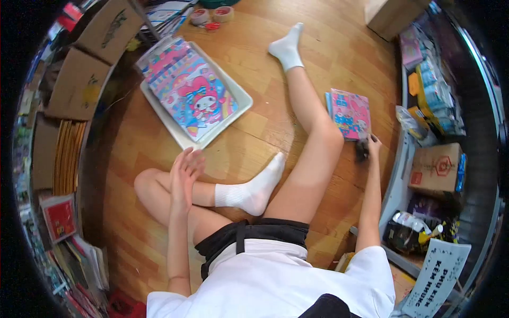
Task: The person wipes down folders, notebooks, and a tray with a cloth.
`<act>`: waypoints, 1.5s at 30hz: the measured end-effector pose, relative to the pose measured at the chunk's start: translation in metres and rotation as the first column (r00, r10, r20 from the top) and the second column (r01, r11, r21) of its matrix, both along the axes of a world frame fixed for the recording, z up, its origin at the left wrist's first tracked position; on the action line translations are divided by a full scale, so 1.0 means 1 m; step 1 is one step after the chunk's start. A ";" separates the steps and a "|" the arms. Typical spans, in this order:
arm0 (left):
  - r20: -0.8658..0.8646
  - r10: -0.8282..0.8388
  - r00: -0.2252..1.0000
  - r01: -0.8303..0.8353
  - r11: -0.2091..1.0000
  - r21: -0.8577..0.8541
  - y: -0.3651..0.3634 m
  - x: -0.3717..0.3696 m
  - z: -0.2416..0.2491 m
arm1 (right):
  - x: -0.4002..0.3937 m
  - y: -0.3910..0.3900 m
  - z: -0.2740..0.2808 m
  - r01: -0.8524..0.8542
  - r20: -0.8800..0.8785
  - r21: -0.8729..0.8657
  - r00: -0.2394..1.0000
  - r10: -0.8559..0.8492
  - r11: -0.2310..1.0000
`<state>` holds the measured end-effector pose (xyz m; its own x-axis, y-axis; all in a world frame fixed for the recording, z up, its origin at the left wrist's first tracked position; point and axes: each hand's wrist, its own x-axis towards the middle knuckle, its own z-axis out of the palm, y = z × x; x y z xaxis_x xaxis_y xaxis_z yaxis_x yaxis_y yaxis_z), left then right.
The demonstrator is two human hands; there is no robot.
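Note:
My left hand is raised above my bent left leg, fingers apart and slightly blurred, holding nothing. It is close to the near corner of a white plastic tray. In the tray lies a stack of pink and blue cartoon-printed packs, the top one showing a character in a pink hood. My right hand is closed on a small black object, whose kind I cannot make out. Just beyond that hand, a pink cartoon-covered booklet lies on the floor over a light blue one.
My legs in white socks stretch over the wooden floor. Rolls of tape and red-handled scissors lie at the back. Shelves with cardboard boxes stand left; a shelf with packets and a carton stands right.

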<state>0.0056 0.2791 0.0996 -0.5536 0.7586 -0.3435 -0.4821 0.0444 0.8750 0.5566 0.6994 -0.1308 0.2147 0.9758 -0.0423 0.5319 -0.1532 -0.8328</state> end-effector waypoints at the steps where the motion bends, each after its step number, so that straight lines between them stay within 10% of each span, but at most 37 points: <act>1: -0.122 -0.008 0.993 0.003 0.999 -0.042 0.004 -0.013 -0.008 | -0.008 -0.007 0.003 0.028 0.050 0.094 0.998 -0.033 0.995; 8: -0.692 0.145 0.707 -0.328 0.934 -0.140 0.058 -0.130 -0.094 | -0.125 -0.162 0.162 -0.322 0.043 0.252 0.946 0.322 0.913; 15: -0.936 -0.057 0.348 -0.475 0.850 -0.228 0.104 -0.133 -0.145 | -0.200 -0.250 0.205 -0.204 -0.211 0.193 0.947 0.243 0.960; 21: -0.647 -0.045 0.761 -0.243 0.905 -0.349 0.083 -0.130 -0.104 | -0.238 -0.245 0.232 -0.382 -0.143 0.155 0.904 0.403 0.911; 24: -0.989 0.031 0.145 -0.325 0.946 -0.018 0.072 -0.117 -0.091 | -0.252 -0.233 0.243 -0.365 -0.176 0.208 0.899 0.402 0.907; 29: -0.803 -0.124 0.584 0.097 0.992 -0.082 0.063 -0.082 -0.033 | -0.286 -0.212 0.253 -0.063 -0.747 0.261 0.619 0.243 0.963; 32: -0.842 -0.055 0.536 0.056 0.998 -0.030 0.059 -0.058 0.020 | -0.323 -0.207 0.284 0.025 -0.912 0.239 0.349 0.215 0.971; 35: -0.576 0.107 0.811 0.013 0.980 0.199 0.045 -0.041 0.055 | -0.366 -0.225 0.310 0.062 -0.925 0.327 0.226 0.306 0.943; 42: 0.246 0.039 0.969 -0.102 0.963 0.249 0.021 0.010 0.040 | -0.438 -0.303 0.306 -0.721 -0.251 0.531 0.368 0.895 0.445; 45: 0.258 -0.015 0.966 -0.061 0.957 0.282 0.017 0.033 -0.007 | -0.445 -0.331 0.283 -0.845 0.049 0.478 0.297 0.954 0.239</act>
